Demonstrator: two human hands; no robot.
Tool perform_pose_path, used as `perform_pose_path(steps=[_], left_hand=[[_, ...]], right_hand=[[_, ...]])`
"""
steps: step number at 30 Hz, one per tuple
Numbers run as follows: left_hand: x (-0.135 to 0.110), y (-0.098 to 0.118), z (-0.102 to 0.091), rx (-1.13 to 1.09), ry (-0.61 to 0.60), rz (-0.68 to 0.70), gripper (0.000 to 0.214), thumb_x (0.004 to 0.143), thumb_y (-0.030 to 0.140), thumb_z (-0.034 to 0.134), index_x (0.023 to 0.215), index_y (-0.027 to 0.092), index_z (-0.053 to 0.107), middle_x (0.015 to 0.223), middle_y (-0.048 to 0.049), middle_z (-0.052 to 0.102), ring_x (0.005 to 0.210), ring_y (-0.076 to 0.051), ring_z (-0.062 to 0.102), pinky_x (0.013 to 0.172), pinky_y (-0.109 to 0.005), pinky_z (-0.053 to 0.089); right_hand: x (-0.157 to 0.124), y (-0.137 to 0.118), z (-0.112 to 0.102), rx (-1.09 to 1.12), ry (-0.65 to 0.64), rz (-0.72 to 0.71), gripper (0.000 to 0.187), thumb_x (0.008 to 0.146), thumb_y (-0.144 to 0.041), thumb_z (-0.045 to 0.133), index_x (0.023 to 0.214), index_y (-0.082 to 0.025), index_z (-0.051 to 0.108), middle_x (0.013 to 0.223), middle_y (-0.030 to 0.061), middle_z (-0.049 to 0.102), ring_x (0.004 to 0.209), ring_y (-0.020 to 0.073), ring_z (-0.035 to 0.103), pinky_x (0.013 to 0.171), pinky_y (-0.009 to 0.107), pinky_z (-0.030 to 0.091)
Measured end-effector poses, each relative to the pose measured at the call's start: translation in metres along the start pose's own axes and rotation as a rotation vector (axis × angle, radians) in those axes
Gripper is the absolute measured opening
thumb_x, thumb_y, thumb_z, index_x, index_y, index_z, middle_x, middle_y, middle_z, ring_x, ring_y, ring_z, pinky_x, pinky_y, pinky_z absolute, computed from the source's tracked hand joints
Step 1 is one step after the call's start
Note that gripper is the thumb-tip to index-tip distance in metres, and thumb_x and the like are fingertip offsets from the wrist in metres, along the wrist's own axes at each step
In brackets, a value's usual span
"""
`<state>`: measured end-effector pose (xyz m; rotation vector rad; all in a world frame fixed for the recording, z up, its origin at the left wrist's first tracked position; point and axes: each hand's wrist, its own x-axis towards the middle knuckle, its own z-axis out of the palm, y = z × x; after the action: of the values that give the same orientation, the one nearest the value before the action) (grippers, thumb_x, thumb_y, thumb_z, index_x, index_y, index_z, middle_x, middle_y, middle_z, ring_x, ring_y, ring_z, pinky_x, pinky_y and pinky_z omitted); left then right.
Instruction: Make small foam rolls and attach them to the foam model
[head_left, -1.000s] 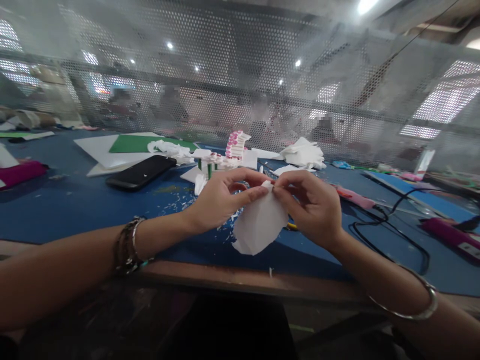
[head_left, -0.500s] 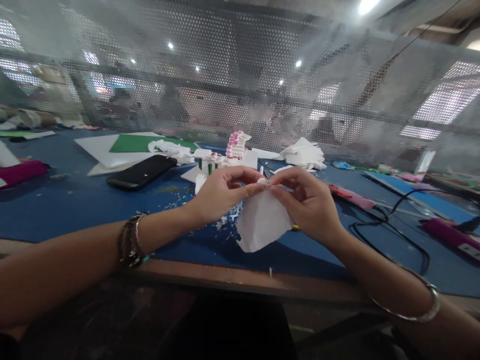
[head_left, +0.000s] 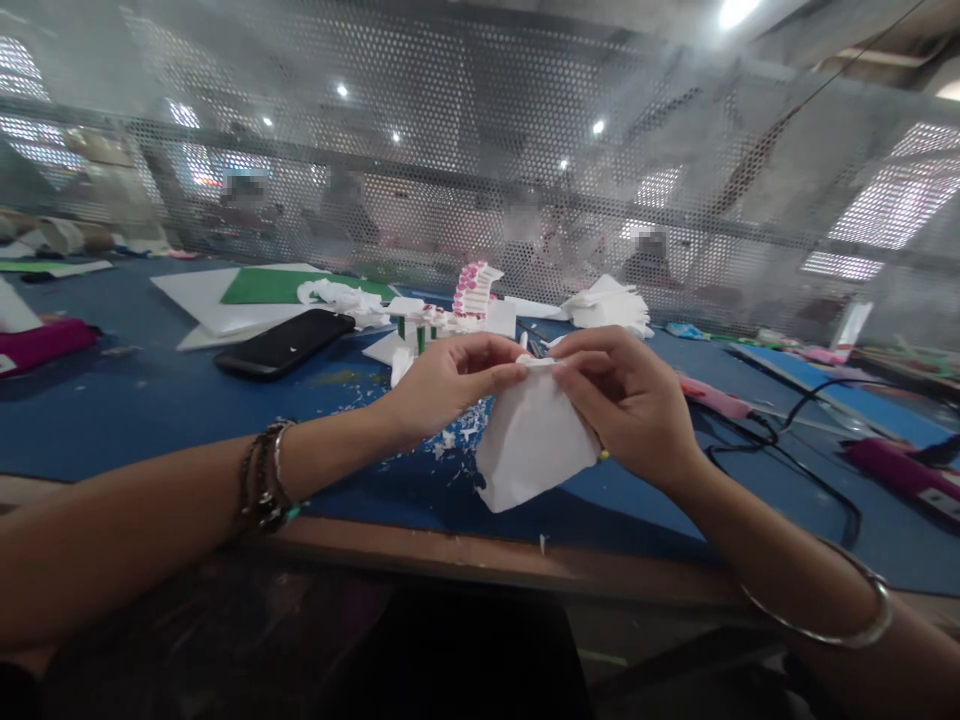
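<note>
A thin white piece of paper (head_left: 534, 440) hangs above the near edge of the blue table, pinched along its top. My left hand (head_left: 454, 385) grips the top left of it between thumb and fingers. At the top right, my right hand (head_left: 626, 400) pinches the same edge, which looks folded or rolled over. Just behind the hands stands a small white model (head_left: 476, 292) with pink dots and green posts. White paper scraps (head_left: 448, 440) are scattered on the table beside my left hand.
A black phone (head_left: 286, 343) lies to the left, near green sheet (head_left: 262, 287). White papers (head_left: 609, 305) are piled at the back. On the right are a pink glue gun (head_left: 716, 396), its black cable and a purple tool (head_left: 900, 478). A perforated metal screen (head_left: 420, 130) stands behind.
My right hand has shifted slightly right along the paper's top edge, away from my left hand. The paper now hangs a little wider between them. My left hand is almost still.
</note>
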<state>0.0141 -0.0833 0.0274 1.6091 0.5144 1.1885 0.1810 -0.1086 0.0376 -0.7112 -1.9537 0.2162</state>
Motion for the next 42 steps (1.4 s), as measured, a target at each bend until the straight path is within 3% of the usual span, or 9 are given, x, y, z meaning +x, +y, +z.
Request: perform_pose_path(steps=[9, 15, 22, 29, 34, 42], left_hand=[[-0.0004, -0.0012, -0.0008, -0.024, -0.008, -0.018, 0.004, 0.068, 0.016, 0.062, 0.071, 0.014, 0.062, 0.065, 0.0023, 0.061, 0.061, -0.007, 0.053, 0.059, -0.016, 0.041], [0.0008, -0.0015, -0.0009, -0.005, -0.029, -0.012, 0.007, 0.068, 0.02, 0.062, 0.072, 0.015, 0.061, 0.066, 0.0019, 0.06, 0.061, -0.007, 0.052, 0.056, -0.016, 0.04], [0.0027, -0.0012, -0.0029, -0.017, -0.055, -0.038, 0.008, 0.066, 0.021, 0.063, 0.07, 0.015, 0.06, 0.064, 0.0031, 0.058, 0.059, -0.007, 0.051, 0.055, -0.016, 0.038], [0.0039, -0.0012, -0.0059, 0.028, -0.072, -0.034, 0.004, 0.068, 0.018, 0.061, 0.07, 0.015, 0.061, 0.065, 0.0027, 0.058, 0.061, -0.007, 0.051, 0.057, -0.017, 0.039], [0.002, 0.0015, -0.0054, 0.066, -0.084, -0.024, 0.004, 0.068, 0.019, 0.061, 0.069, 0.016, 0.063, 0.069, 0.0003, 0.062, 0.065, -0.009, 0.055, 0.059, -0.019, 0.042], [0.0024, 0.0, -0.005, 0.075, -0.084, 0.02, 0.008, 0.068, 0.021, 0.063, 0.073, 0.017, 0.067, 0.074, -0.001, 0.067, 0.069, -0.011, 0.058, 0.063, -0.021, 0.043]], right_hand=[[0.0026, -0.0015, -0.0029, -0.079, -0.103, -0.078, 0.006, 0.072, -0.013, 0.058, 0.072, -0.018, 0.062, 0.07, -0.0021, 0.067, 0.06, 0.0069, 0.059, 0.056, 0.017, 0.047], [0.0012, -0.0028, -0.0027, -0.084, -0.016, -0.035, 0.005, 0.07, -0.016, 0.061, 0.073, -0.018, 0.065, 0.071, -0.0016, 0.068, 0.062, 0.0087, 0.062, 0.055, 0.018, 0.05], [0.0013, -0.0061, -0.0075, -0.231, -0.055, -0.116, 0.011, 0.07, -0.016, 0.062, 0.08, -0.018, 0.066, 0.077, -0.0005, 0.07, 0.063, 0.0096, 0.063, 0.055, 0.018, 0.05], [0.001, -0.0047, -0.0073, -0.416, -0.03, -0.218, 0.009, 0.072, -0.018, 0.061, 0.079, -0.018, 0.066, 0.068, -0.0012, 0.069, 0.052, 0.0079, 0.06, 0.047, 0.017, 0.044], [0.0018, -0.004, -0.0062, -0.398, 0.009, -0.264, 0.006, 0.072, -0.017, 0.061, 0.075, -0.02, 0.065, 0.069, -0.0029, 0.069, 0.059, 0.0093, 0.063, 0.053, 0.018, 0.047], [0.0022, -0.0019, -0.0058, -0.39, -0.002, -0.219, 0.004, 0.075, -0.018, 0.057, 0.073, -0.02, 0.06, 0.068, -0.0021, 0.066, 0.06, 0.0094, 0.059, 0.056, 0.021, 0.045]])
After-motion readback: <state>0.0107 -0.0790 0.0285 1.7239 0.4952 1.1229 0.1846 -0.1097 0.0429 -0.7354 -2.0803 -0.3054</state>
